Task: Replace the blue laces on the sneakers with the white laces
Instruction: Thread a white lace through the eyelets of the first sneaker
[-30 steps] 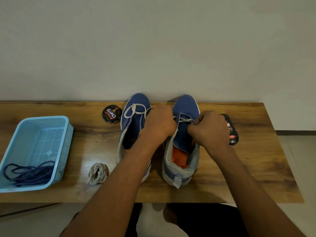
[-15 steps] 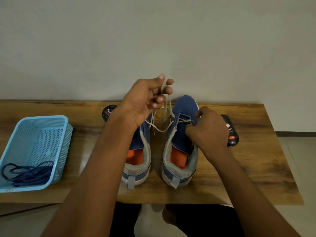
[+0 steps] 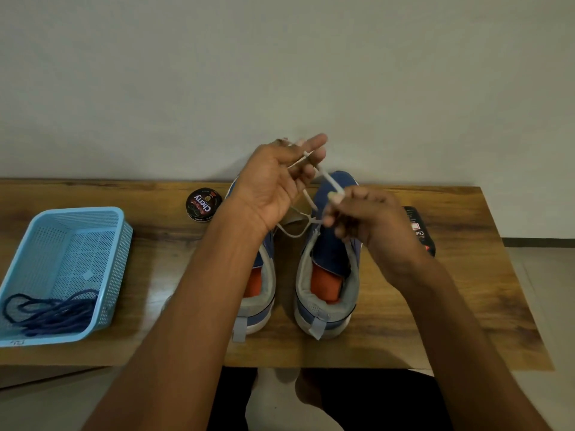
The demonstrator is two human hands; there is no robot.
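Observation:
Two blue sneakers stand side by side on the wooden table, heels toward me: the left sneaker (image 3: 263, 293) partly behind my forearm, the right sneaker (image 3: 329, 262) with its orange insole showing. A white lace (image 3: 298, 233) runs from the right sneaker's eyelets up to both hands. My left hand (image 3: 277, 185) is raised above the shoes and pinches one strand of the lace between its fingers. My right hand (image 3: 364, 213) pinches the other end just over the right sneaker's tongue. The removed blue laces (image 3: 49, 312) lie in the light blue basket (image 3: 93, 213).
A round black shoe-polish tin (image 3: 203, 205) sits behind the left sneaker. A black polish bottle (image 3: 418, 228) lies to the right of the right sneaker. The wall rises directly behind the table (image 3: 466, 290). The second white lace coil is hidden by my left forearm.
My left hand rose from the shoes, pulling the white lace up. My right hand lifted off the right sneaker and now pinches the lace end higher.

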